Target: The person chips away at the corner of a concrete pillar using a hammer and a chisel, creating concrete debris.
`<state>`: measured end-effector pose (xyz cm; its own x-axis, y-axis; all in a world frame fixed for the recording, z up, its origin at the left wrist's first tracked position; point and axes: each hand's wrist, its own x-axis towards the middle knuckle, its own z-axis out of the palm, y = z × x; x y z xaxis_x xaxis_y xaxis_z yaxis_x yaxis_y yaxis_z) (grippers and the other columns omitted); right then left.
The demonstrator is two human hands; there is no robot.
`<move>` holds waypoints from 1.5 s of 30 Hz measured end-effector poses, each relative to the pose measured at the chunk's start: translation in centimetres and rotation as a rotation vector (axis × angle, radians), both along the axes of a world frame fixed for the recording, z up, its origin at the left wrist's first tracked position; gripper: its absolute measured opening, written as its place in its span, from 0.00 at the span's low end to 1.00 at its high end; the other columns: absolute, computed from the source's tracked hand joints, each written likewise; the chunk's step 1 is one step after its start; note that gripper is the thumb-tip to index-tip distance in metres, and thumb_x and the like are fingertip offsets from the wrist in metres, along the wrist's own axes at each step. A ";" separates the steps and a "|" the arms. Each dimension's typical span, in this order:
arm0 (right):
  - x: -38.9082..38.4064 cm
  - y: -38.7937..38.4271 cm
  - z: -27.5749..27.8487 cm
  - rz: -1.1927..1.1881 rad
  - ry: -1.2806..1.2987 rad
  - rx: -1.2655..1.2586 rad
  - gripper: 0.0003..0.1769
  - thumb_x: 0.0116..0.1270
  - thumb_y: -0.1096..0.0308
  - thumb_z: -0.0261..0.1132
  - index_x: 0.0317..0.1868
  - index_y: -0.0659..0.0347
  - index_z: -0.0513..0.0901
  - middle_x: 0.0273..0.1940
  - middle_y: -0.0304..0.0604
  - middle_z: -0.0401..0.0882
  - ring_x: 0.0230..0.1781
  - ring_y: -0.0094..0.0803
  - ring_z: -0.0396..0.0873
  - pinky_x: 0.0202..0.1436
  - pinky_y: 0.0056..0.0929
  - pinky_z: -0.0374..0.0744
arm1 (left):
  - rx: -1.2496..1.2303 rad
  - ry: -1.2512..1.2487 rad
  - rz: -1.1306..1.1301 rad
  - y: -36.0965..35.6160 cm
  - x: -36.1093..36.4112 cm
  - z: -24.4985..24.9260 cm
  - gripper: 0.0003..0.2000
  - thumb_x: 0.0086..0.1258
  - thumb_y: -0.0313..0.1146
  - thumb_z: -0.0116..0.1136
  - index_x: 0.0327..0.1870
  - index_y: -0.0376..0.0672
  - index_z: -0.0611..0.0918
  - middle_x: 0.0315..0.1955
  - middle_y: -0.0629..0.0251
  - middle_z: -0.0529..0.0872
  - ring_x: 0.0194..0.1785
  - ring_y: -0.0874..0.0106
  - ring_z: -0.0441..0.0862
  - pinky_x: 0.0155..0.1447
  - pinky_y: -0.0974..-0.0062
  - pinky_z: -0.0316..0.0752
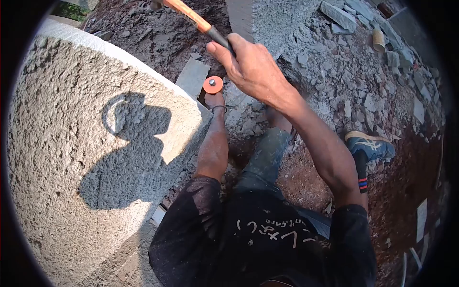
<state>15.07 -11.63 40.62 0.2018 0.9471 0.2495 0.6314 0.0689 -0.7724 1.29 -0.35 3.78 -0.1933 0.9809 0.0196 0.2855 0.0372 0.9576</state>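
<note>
My right hand (251,62) is raised and closed around the black grip of a hammer (193,18) with an orange handle. The hammer's head is at the top edge of the view and only partly shows. Lower down, my left hand (214,99) is closed around a chisel (213,85) with a round orange guard and a metal striking end facing up. The guard hides most of those fingers, and the chisel's tip is out of sight. Beside the left hand lies a flat grey stone piece (193,76). The hammer is apart from the chisel.
A large rough grey stone block (62,138) with a pale edge fills the left side. Broken stone rubble (330,67) covers the ground ahead and right. My shoe (370,146) rests on reddish soil. Stone slabs (339,16) and a cylindrical piece (378,40) lie at the upper right.
</note>
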 end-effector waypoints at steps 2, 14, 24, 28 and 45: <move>1.5 2.1 5.0 0.023 -0.049 0.669 0.18 0.73 0.57 0.55 0.30 0.64 0.72 0.15 0.36 0.69 0.12 0.26 0.68 0.15 0.26 0.65 | -0.039 0.073 -0.010 1.0 -0.2 -1.4 0.15 0.51 0.26 0.67 0.43 0.36 0.83 0.37 0.54 0.87 0.42 0.63 0.85 0.47 0.68 0.76; -1.2 -1.9 -12.1 -0.040 -0.051 -0.412 0.25 0.71 0.52 0.54 0.36 0.72 0.77 0.21 0.58 0.77 0.27 0.53 0.80 0.31 0.47 0.76 | -0.039 0.012 -0.012 2.1 -1.2 -5.8 0.14 0.55 0.29 0.68 0.42 0.38 0.84 0.30 0.67 0.85 0.29 0.76 0.80 0.32 0.77 0.73; -1.2 2.4 -5.8 -0.236 0.284 0.731 0.14 0.71 0.61 0.55 0.40 0.66 0.74 0.20 0.48 0.76 0.19 0.41 0.79 0.24 0.39 0.76 | 0.095 0.032 -0.035 1.2 -0.2 -2.5 0.12 0.54 0.28 0.69 0.40 0.37 0.83 0.33 0.65 0.86 0.34 0.76 0.81 0.37 0.76 0.74; -0.5 -1.4 -17.7 -0.046 -0.099 -0.433 0.23 0.72 0.53 0.53 0.41 0.71 0.75 0.23 0.57 0.79 0.25 0.52 0.81 0.29 0.45 0.77 | 0.046 0.024 -0.037 0.8 0.1 -0.9 0.15 0.51 0.25 0.68 0.42 0.35 0.83 0.37 0.57 0.87 0.39 0.69 0.84 0.45 0.72 0.76; 0.7 -2.5 -18.8 -0.008 -0.084 -0.434 0.24 0.72 0.53 0.53 0.39 0.73 0.75 0.18 0.55 0.75 0.22 0.46 0.79 0.28 0.43 0.77 | -0.094 -0.152 -0.062 1.9 1.8 0.4 0.12 0.55 0.24 0.65 0.42 0.35 0.83 0.34 0.63 0.86 0.33 0.74 0.81 0.37 0.76 0.75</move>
<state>15.77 -14.12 21.87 0.2055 0.9662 -0.1556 0.6924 -0.2559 -0.6747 3.11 1.50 4.14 -0.1265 0.9871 -0.0981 0.1421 0.1159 0.9830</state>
